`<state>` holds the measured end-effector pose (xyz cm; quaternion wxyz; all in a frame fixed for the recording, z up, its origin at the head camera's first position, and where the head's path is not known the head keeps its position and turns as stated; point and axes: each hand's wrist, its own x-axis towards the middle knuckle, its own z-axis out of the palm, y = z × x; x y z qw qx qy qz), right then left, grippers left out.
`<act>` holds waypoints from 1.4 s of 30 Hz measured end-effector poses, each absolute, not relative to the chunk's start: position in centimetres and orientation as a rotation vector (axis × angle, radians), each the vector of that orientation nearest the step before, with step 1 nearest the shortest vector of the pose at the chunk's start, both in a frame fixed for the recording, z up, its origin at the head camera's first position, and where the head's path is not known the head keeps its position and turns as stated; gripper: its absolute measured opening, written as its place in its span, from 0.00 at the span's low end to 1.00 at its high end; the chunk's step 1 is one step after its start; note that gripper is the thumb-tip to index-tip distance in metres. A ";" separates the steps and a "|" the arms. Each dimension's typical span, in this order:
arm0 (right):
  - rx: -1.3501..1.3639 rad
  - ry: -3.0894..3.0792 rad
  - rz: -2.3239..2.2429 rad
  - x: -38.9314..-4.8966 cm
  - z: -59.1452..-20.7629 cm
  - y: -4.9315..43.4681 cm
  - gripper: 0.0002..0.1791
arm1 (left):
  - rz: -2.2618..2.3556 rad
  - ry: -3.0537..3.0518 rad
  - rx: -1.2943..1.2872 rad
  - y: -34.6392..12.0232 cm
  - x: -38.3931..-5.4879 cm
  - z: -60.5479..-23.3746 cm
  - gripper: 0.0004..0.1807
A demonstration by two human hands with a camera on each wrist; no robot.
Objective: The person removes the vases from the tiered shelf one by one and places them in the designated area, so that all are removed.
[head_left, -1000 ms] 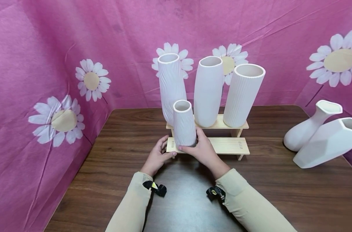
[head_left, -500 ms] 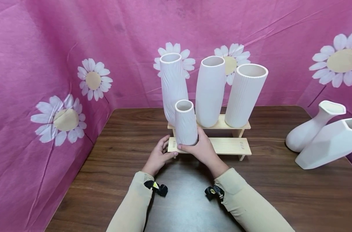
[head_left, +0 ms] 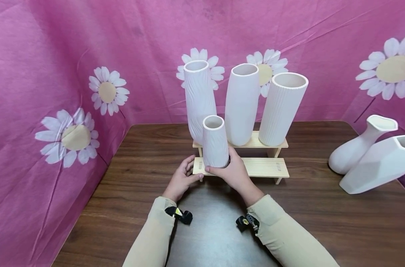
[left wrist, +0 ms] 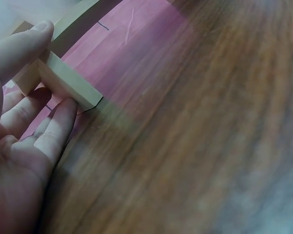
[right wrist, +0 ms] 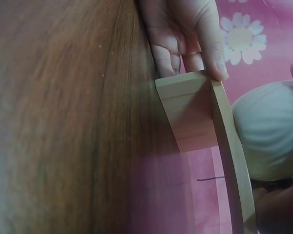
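Note:
A small white ribbed vase stands upright at the left end of the lower step of a two-step wooden stand. My right hand holds its lower part, thumb in front and fingers round the right side. At the stand's left end, my left hand grips the lower step, with the thumb at its front corner. In the left wrist view, the fingers reach beside the stand's leg. The right wrist view shows the vase's base against the step's top; part of my right hand is hidden.
On the upper step are three taller white vases: a wavy one, a smooth one and a ribbed one. Two more, one narrow-necked and one angular, tilt at the right of the brown table. A pink cloth hangs behind.
The small vase has shifted slightly to the right along the lower step, with my right hand on it. My left hand keeps its place at the stand's end. The head view has moved a little.

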<state>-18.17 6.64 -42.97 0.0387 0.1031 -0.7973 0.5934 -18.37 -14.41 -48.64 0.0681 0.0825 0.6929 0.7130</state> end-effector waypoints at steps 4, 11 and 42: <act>0.316 -2.447 1.821 -17.8 -42.8 6.9 0.50 | 2.149 2.073 0.244 -14.5 -18.4 -48.7 0.44; 0.302 -2.452 1.834 -17.1 -42.5 7.4 0.49 | 2.141 2.080 0.240 -14.5 -18.4 -48.6 0.44; 0.236 -2.476 1.756 -15.0 -42.3 10.1 0.48 | 2.164 2.066 0.242 -14.4 -18.5 -48.8 0.45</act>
